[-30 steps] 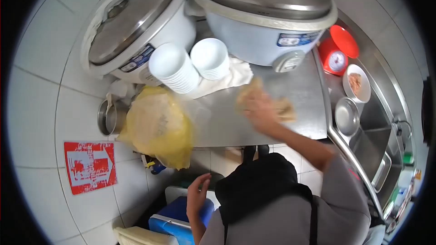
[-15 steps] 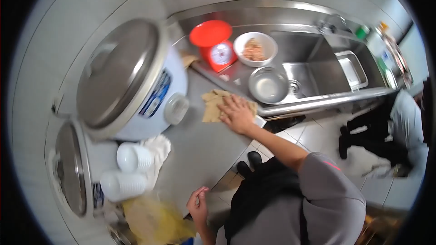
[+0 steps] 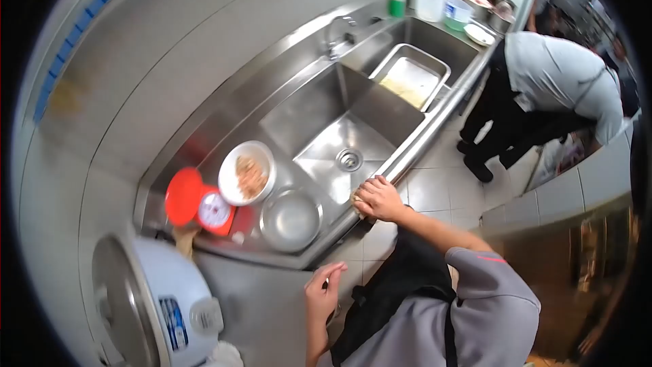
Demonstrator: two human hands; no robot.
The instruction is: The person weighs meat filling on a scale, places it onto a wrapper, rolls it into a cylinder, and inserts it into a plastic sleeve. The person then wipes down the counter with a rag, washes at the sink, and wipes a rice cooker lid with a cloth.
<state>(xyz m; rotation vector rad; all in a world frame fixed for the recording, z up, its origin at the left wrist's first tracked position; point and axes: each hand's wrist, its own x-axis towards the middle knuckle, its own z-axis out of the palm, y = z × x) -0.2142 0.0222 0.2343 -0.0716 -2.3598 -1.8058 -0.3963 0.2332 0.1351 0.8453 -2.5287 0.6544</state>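
Observation:
My right hand (image 3: 378,199) is closed over a bunched tan cloth (image 3: 357,205) and presses it on the front rim (image 3: 407,156) of the steel sink. Most of the cloth is hidden under the fingers. My left hand (image 3: 324,290) hovers near the edge of the steel counter (image 3: 261,299), holding nothing, its fingers loosely bent and apart from the thumb. On the drainboard left of the basin are a metal bowl (image 3: 291,220), a white bowl (image 3: 227,187) with pinkish food pieces (image 3: 250,177), and a red kitchen scale (image 3: 183,197).
A metal tray (image 3: 424,71) sits in the far basin, near the faucet (image 3: 333,47). Plastic containers (image 3: 430,5) and a green bottle (image 3: 397,4) stand beyond. A large lidded cooker (image 3: 146,299) is at lower left. Another person (image 3: 550,75) bends over at right.
My right hand has gone from the counter to the sink's front rim, and the flat cloth is now bunched under it. The view has turned right. My left hand stays empty.

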